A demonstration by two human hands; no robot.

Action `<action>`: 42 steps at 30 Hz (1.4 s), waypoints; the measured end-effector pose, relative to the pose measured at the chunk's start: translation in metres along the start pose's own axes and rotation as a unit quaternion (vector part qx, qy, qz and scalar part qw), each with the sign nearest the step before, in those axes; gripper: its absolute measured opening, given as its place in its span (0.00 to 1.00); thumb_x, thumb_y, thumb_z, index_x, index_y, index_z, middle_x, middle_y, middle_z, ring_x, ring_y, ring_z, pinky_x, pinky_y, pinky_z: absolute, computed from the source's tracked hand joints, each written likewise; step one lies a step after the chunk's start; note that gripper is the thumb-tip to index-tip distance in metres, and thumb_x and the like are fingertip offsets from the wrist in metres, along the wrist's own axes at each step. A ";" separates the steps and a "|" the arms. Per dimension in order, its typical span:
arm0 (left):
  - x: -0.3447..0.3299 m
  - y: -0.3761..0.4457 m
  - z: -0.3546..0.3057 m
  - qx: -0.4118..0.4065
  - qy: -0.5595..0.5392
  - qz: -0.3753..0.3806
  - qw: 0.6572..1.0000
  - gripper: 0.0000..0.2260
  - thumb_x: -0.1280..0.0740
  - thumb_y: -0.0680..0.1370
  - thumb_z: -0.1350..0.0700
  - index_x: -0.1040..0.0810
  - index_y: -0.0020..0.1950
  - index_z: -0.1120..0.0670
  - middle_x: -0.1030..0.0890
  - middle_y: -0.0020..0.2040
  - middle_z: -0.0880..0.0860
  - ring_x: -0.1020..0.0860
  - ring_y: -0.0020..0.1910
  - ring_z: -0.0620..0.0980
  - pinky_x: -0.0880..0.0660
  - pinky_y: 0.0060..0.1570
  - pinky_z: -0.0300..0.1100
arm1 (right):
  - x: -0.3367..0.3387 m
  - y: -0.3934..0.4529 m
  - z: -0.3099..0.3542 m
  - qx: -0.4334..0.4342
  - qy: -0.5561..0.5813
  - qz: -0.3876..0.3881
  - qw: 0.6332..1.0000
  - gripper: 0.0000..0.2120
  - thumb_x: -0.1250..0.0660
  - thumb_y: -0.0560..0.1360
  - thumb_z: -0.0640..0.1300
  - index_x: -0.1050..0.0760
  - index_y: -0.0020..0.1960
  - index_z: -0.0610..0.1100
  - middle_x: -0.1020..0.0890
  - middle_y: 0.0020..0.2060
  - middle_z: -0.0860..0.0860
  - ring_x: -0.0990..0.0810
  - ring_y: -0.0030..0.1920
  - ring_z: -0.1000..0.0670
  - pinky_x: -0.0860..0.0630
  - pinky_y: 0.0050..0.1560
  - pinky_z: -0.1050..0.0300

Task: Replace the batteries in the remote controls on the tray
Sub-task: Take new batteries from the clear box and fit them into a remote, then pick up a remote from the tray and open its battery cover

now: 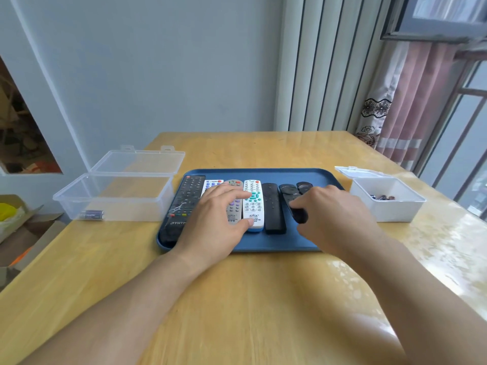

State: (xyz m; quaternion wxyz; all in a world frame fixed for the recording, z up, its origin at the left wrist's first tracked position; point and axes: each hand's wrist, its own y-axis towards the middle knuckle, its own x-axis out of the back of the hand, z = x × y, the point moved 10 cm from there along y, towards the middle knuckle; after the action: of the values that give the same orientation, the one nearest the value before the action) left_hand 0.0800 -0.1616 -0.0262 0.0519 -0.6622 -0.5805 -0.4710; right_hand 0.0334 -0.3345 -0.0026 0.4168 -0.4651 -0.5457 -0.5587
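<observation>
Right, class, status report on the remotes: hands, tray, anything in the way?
Left hand open, resting on grey remote. Right hand gripping a black remote. All remotes on blue tray. No battery cover seen open; nothing in the way.

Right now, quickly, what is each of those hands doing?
Left hand: open, fingers spread flat over the grey remote and white remote.
Right hand: fingers curled around a black remote, gripping it.

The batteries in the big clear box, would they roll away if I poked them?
Probably a little. The batteries look round and lie on their sides, so a poke could roll them. They sit by the near wall of the clear plastic box, which should stop them. They look hard, so likely stiff, not bendy.
</observation>
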 end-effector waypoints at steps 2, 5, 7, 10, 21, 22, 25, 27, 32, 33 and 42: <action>-0.001 0.000 0.000 -0.001 0.002 0.004 1.000 0.19 0.23 0.73 0.55 0.20 0.63 0.48 0.23 0.66 0.42 0.33 0.69 0.37 0.50 0.62 0.17 | -0.004 -0.003 0.004 0.008 -0.004 0.023 1.000 0.07 0.34 0.70 0.39 0.28 0.38 0.49 0.31 0.32 0.52 0.33 0.30 0.51 0.42 0.26 0.57; -0.001 0.000 0.000 -0.004 0.000 0.004 1.000 0.19 0.22 0.72 0.54 0.19 0.63 0.48 0.23 0.65 0.42 0.31 0.69 0.39 0.48 0.62 0.18 | -0.011 -0.002 0.009 0.026 0.003 0.042 0.999 0.07 0.34 0.73 0.40 0.28 0.41 0.50 0.30 0.34 0.51 0.33 0.30 0.52 0.42 0.26 0.57; -0.002 0.000 -0.002 -0.006 0.001 0.005 1.000 0.20 0.22 0.72 0.53 0.19 0.62 0.48 0.23 0.66 0.43 0.31 0.69 0.39 0.47 0.64 0.20 | -0.012 -0.002 0.010 0.037 0.007 0.047 0.998 0.04 0.34 0.76 0.43 0.26 0.44 0.51 0.27 0.37 0.51 0.31 0.33 0.50 0.40 0.27 0.57; 0.002 0.001 -0.004 -0.013 -0.004 -0.008 1.000 0.20 0.21 0.71 0.55 0.18 0.61 0.48 0.22 0.66 0.43 0.33 0.69 0.37 0.47 0.65 0.19 | -0.014 -0.003 0.011 0.044 0.002 0.054 0.998 0.06 0.34 0.77 0.47 0.21 0.53 0.52 0.23 0.42 0.50 0.30 0.39 0.47 0.38 0.29 0.57; 0.009 0.000 -0.007 -0.011 -0.018 -0.033 0.999 0.19 0.21 0.71 0.57 0.18 0.61 0.47 0.22 0.63 0.40 0.36 0.68 0.32 0.40 0.69 0.29 | -0.006 0.013 -0.045 -0.086 0.077 -0.019 0.993 0.13 0.40 0.81 0.49 0.21 0.43 0.51 0.19 0.42 0.50 0.25 0.46 0.43 0.28 0.37 0.54; 0.010 0.000 -0.007 -0.010 -0.019 -0.034 0.999 0.19 0.22 0.71 0.57 0.18 0.60 0.47 0.22 0.63 0.40 0.36 0.68 0.32 0.40 0.68 0.28 | -0.013 0.014 -0.044 -0.086 0.076 0.005 0.993 0.16 0.41 0.82 0.53 0.25 0.38 0.50 0.21 0.39 0.51 0.26 0.45 0.43 0.32 0.35 0.55; 0.011 -0.001 -0.007 -0.007 -0.020 -0.034 0.999 0.18 0.22 0.72 0.57 0.18 0.60 0.47 0.23 0.62 0.39 0.35 0.68 0.33 0.41 0.68 0.26 | -0.030 0.018 -0.049 -0.100 0.055 0.047 0.992 0.19 0.44 0.82 0.61 0.23 0.42 0.50 0.22 0.41 0.51 0.27 0.44 0.45 0.35 0.37 0.55; 0.012 -0.001 -0.006 -0.002 -0.022 -0.035 0.999 0.18 0.22 0.72 0.57 0.18 0.60 0.47 0.24 0.60 0.37 0.35 0.68 0.33 0.40 0.68 0.29 | -0.032 0.019 -0.056 -0.112 0.039 0.044 0.992 0.16 0.41 0.81 0.60 0.22 0.49 0.50 0.20 0.46 0.50 0.27 0.44 0.45 0.34 0.39 0.55; 0.014 0.000 -0.005 0.001 -0.026 -0.043 0.999 0.17 0.23 0.73 0.56 0.18 0.60 0.47 0.23 0.60 0.38 0.34 0.69 0.35 0.47 0.63 0.19 | -0.034 0.019 -0.073 -0.156 0.056 0.033 0.986 0.10 0.35 0.71 0.42 0.25 0.51 0.45 0.19 0.48 0.46 0.24 0.43 0.43 0.35 0.34 0.56; 0.015 0.000 -0.006 0.000 -0.027 -0.045 0.999 0.16 0.23 0.73 0.56 0.18 0.59 0.47 0.23 0.59 0.37 0.34 0.68 0.34 0.47 0.63 0.18 | -0.034 0.020 -0.077 -0.165 0.063 0.031 0.984 0.13 0.35 0.71 0.42 0.25 0.55 0.45 0.19 0.49 0.46 0.25 0.44 0.43 0.33 0.36 0.55; 0.023 -0.002 -0.011 -0.004 -0.043 -0.078 0.996 0.14 0.25 0.75 0.55 0.18 0.59 0.48 0.20 0.57 0.38 0.30 0.60 0.30 0.41 0.59 0.19 | -0.031 0.024 -0.090 -0.195 0.168 -0.021 0.966 0.13 0.42 0.75 0.35 0.25 0.58 0.40 0.25 0.54 0.42 0.27 0.45 0.40 0.33 0.42 0.52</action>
State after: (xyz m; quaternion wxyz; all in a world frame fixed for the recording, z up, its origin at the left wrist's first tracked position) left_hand 0.0695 -0.1513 -0.0056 -0.0126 -0.6347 -0.6302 -0.4471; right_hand 0.0577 -0.4270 -0.0252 0.3919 -0.4254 -0.3583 -0.7328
